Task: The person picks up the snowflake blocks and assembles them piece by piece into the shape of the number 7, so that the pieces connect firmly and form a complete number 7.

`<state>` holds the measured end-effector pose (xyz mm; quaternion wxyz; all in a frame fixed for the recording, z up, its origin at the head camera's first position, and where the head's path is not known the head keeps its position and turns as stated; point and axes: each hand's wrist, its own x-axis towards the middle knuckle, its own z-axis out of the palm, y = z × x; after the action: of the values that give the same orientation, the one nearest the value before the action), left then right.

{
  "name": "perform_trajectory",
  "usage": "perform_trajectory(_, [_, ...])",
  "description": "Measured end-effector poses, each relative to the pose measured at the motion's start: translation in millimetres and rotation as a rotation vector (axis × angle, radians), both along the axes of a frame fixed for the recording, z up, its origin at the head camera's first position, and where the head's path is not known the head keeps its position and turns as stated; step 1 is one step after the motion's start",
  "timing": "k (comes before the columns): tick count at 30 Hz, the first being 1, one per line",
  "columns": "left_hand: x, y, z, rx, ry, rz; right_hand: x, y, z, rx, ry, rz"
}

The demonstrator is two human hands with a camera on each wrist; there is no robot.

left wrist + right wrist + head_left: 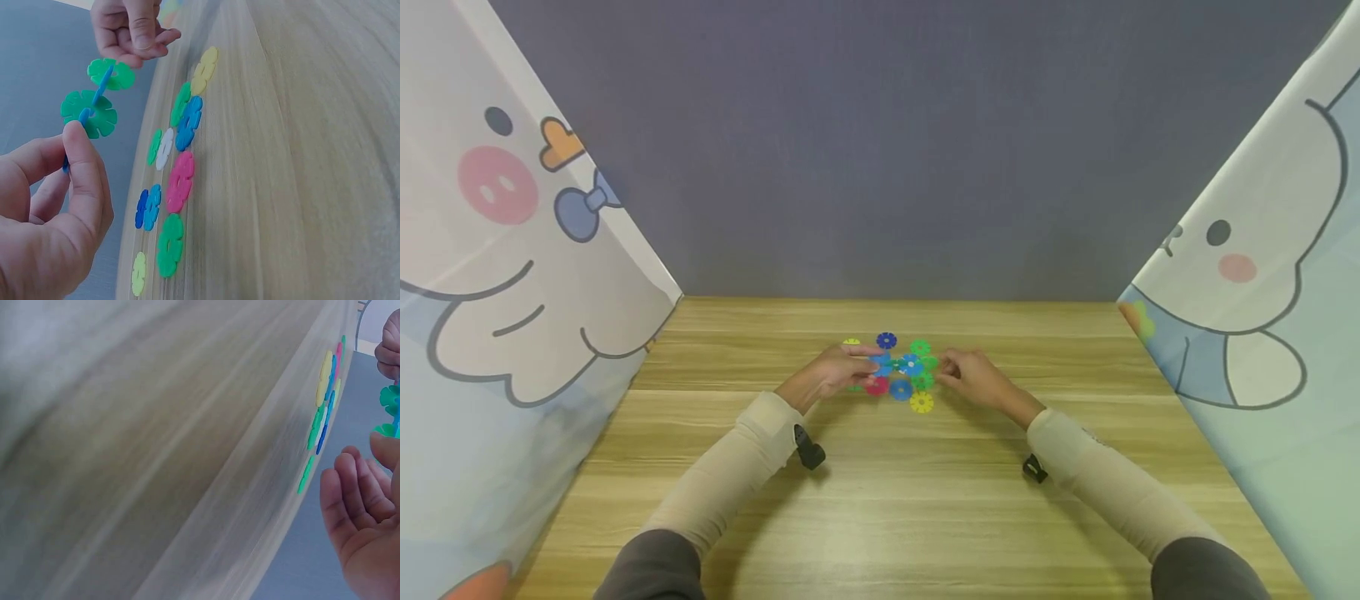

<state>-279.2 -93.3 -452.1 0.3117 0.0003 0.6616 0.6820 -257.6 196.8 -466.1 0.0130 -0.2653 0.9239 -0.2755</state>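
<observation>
Between the two sleeves (pixel 722 475), bare tabletop (pixel 910 508) is offering a wide lane from the bottom of the head view up to the loose yellow disc (pixel 916 405). Black devices (pixel 808 450) at both wrists are jutting into that lane (one from each side). Farther up, flat discs (pixel 892 341) are crowding the wood, and above them the left hand (pixel 838 372) is holding a linked chain (pixel 103 122) that is barring the way across. The right hand (pixel 973 377) is hovering just beside its end, leaving contact unclear. Outside both arms, more wood is lying open as far as the printed side panels (pixel 1262 208); a grey wall (pixel 880 167) is closing the back.
</observation>
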Motion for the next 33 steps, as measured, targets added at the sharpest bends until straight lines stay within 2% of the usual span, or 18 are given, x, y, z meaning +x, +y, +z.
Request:
perform_trajectory(7, [-1.2, -2, 1.1, 0.003, -0.016, 0.006, 2.2, -1, -2.0, 0.071, -0.03, 0.016])
perform_trajectory(15, [-1.9, -4, 4.0, -0.009, -0.001, -0.001, 7.3, -7, -7.4, 0.148, 0.002, 0.051])
perform_trajectory(21, [-2.3, -6, 4.4, -0.004, -0.006, 0.001, 11.6, -15, -8.3, 0.158, -0.025, 0.036])
perform_trajectory(33, [-4.2, -6, 3.2, -0.012, -0.017, 0.018, 17.4, -27, -9.9, 0.188, -0.019, -0.017])
